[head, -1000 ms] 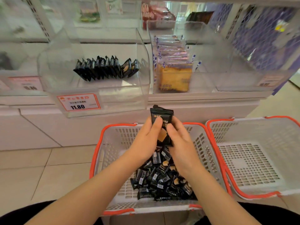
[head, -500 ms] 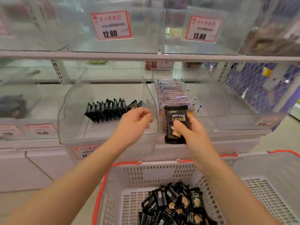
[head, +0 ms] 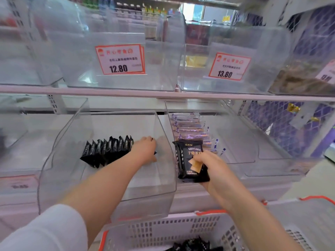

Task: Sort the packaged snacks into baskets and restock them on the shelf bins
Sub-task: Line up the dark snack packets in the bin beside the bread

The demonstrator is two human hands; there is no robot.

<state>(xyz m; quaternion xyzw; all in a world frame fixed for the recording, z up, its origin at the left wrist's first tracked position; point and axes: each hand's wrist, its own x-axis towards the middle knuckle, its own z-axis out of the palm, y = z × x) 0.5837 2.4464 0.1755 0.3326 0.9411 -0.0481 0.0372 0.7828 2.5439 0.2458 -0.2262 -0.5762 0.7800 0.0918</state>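
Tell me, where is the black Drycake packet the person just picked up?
The black Drycake packet is gripped in the right hand, held up in front of the lower shelf, just right of the clear bin where the left hand touches the row of black packets.

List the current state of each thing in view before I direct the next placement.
Left hand: inside the clear bin, at the right end of the row.
Right hand: grip on a small stack of black DRYCAKE packets, held outside the bin.
Clear bin: partly filled.
Row of black packets: standing on edge, leaning.
Neighbouring bin: holds purple-white packets.
White basket: black packets inside.
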